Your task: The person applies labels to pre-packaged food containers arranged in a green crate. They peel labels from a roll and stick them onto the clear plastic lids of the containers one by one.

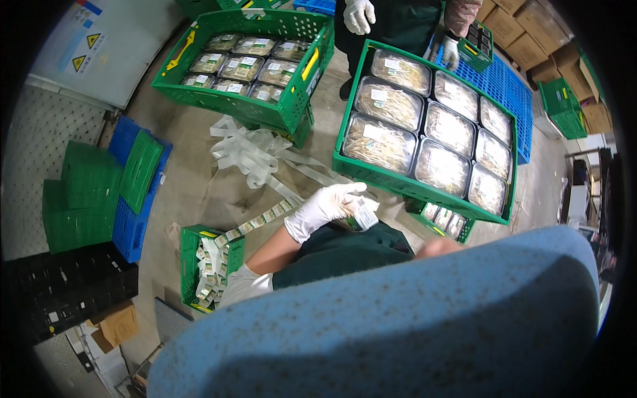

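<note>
My left hand [322, 209], in a white glove, is in front of my dark green apron [345, 255]. Its fingers are closed on a white and green label [363, 215]. Beside its wrist, a strip of labels [259, 221] slants down to a small green crate [188, 265] holding a heap of more labels. A patch of bare skin [439, 247] shows above the blue speckled surface; it seems to belong to my right hand or arm, whose fingers are hidden. Just beyond my left hand stands a green crate [405, 182] of clear-lidded trays with pale, stringy food [381, 140].
Another green crate [265, 113] with labelled trays stands far left. White backing ribbon [249, 149] lies tangled on the floor. A co-worker's gloved hands [359, 14] are beyond the right crate. A blue speckled surface [398, 312] covers the bottom. Black crates [73, 285] are at left.
</note>
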### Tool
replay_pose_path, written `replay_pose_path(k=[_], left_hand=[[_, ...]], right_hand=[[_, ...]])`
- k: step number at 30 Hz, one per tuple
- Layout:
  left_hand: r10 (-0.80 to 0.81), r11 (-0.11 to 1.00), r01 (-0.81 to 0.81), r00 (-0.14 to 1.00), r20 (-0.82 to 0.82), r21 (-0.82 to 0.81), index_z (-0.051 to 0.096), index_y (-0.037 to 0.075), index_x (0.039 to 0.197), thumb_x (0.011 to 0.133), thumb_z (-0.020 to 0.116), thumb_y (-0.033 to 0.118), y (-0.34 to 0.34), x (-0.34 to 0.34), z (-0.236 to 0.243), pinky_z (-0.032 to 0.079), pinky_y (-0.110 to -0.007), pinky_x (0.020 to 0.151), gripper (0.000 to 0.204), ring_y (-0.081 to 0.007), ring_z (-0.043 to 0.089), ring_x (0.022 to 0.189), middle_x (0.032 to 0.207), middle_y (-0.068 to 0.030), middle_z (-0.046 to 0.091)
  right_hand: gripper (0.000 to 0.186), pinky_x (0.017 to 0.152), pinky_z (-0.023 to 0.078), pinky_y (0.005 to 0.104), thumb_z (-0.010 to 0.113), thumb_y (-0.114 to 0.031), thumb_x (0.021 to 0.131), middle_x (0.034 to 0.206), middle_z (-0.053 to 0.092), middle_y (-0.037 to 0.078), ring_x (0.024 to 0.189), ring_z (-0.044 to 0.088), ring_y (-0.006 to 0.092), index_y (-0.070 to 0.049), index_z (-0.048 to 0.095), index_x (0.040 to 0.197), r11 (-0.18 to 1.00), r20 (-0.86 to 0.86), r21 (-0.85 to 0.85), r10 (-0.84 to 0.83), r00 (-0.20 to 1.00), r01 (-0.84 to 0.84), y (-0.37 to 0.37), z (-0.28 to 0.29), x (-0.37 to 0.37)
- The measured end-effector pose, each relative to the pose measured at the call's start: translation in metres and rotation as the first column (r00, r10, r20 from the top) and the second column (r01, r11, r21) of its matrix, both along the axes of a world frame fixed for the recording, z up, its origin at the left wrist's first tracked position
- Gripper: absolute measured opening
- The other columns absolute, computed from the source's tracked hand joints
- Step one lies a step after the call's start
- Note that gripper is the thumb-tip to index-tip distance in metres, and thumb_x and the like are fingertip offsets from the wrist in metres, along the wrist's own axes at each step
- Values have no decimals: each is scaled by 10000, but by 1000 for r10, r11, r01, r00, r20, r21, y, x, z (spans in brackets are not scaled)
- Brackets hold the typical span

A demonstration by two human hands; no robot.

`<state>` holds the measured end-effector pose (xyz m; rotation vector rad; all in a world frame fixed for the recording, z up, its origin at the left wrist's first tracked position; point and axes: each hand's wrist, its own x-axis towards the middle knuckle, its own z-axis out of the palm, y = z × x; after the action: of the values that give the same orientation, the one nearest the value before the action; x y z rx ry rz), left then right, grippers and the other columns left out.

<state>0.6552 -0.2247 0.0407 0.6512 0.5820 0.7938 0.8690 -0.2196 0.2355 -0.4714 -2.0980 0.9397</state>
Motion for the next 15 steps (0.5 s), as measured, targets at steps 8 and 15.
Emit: replay_pose_path(k=[8,15], left_hand=[[91,990,-66,975,-201,126,592,-17,925,764,542,6,-1,7,-24,428,-212,709,170,-84,536,734,817,-42,603],[277,938,-122,826,-492,323,580,-10,807,770,533,76,19,50,5,430,-244,656,104,-85,522,695,735,-25,579]], right_hand=[[405,720,413,368,715,-228,612,810,550,142,787,515,313,-7,536,901,962,-158,19,271,950,-271,12,18,20],[482,776,406,376,714,-239,624,882,542,159,860,508,326,5,501,981,923,148,-383,26,989,33,64,-70,42]])
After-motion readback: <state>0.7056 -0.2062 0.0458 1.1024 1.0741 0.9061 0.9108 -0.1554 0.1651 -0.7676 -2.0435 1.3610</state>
